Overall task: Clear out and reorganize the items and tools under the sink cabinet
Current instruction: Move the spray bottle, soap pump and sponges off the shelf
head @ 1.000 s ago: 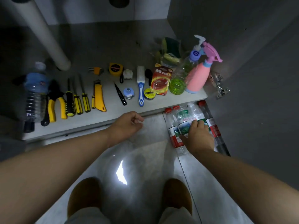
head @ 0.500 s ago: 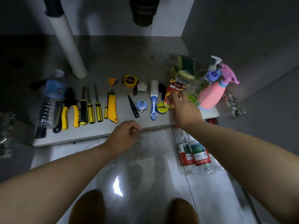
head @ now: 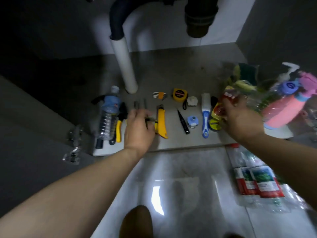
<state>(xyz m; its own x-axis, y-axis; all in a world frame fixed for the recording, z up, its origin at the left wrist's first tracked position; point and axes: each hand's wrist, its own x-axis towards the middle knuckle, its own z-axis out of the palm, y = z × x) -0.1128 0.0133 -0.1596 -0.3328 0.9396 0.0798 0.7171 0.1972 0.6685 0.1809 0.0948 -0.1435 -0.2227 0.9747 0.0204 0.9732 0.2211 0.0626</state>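
Red packet (head: 228, 94), print unreadable, pinched in right hand (head: 240, 121) grip; left hand (head: 139, 129) grip curls round screwdrivers (head: 145, 102).

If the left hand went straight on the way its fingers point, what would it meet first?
Most likely the screwdriver shafts, which lie just beyond the left hand. Past them the cabinet floor looks free up to the white pipe, slightly left. Blur hides the hand's height.
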